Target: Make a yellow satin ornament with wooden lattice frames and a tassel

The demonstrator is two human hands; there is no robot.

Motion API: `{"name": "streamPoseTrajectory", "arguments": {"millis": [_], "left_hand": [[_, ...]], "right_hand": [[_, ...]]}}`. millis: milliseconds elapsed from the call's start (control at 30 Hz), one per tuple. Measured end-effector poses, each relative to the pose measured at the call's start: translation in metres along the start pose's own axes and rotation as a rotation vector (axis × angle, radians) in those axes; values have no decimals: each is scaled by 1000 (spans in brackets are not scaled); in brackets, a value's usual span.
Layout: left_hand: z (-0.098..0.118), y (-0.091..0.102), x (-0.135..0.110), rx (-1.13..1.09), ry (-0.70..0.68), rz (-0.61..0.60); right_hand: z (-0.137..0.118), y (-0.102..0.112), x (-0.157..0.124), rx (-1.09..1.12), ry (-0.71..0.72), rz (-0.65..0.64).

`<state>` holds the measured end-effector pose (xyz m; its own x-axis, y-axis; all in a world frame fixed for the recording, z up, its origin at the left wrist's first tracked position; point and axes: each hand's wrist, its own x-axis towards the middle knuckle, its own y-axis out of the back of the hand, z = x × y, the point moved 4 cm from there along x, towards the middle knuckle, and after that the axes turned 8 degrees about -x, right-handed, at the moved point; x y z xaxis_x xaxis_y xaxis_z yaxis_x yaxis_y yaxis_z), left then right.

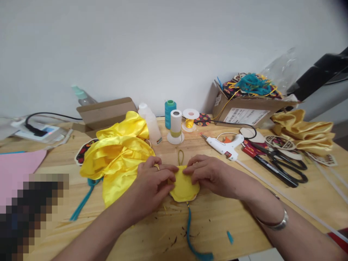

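Note:
A small padded yellow sachet (185, 186) lies flat on the wooden table, with a cord loop (181, 157) at its top and a teal tassel (189, 226) trailing below it. My left hand (155, 179) has its thumb and fingers bent onto the sachet's upper left side; a gold ring shows on one finger. From the right, my right hand (209, 174) presses its bunched fingertips on the upper right edge. Beside my left hand, shiny yellow satin fabric (119, 156) is heaped. A white glue gun (227, 145) lies just beyond my right hand.
Thread spools (176, 125) and a plastic bottle (150, 125) stand by the wall. At right are a marker (268, 165), black scissors (289, 165) and a full cardboard box (244, 110). Gold fabric (304, 132) lies beyond, and pink sheets (20, 168) are at left.

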<state>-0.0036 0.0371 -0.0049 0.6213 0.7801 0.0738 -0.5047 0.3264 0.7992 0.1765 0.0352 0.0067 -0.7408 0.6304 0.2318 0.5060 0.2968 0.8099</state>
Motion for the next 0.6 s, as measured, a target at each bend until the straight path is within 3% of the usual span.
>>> {"name": "streamPoseTrajectory", "arguments": {"millis": [100,267,433,600], "left_hand": [[-3,4,1,-29,2,18],[2,9,0,-55,-20,79],[11,-2,-1,-58,-41,-40],[8,-3,0,-40,-20,-68]], "right_hand": [[-1,2,0,13,-2,2],[-1,10,-1,-15,-17,138],[2,5,-2,-104,-77,65],[0,7,-2,-105,-73,29]]}}
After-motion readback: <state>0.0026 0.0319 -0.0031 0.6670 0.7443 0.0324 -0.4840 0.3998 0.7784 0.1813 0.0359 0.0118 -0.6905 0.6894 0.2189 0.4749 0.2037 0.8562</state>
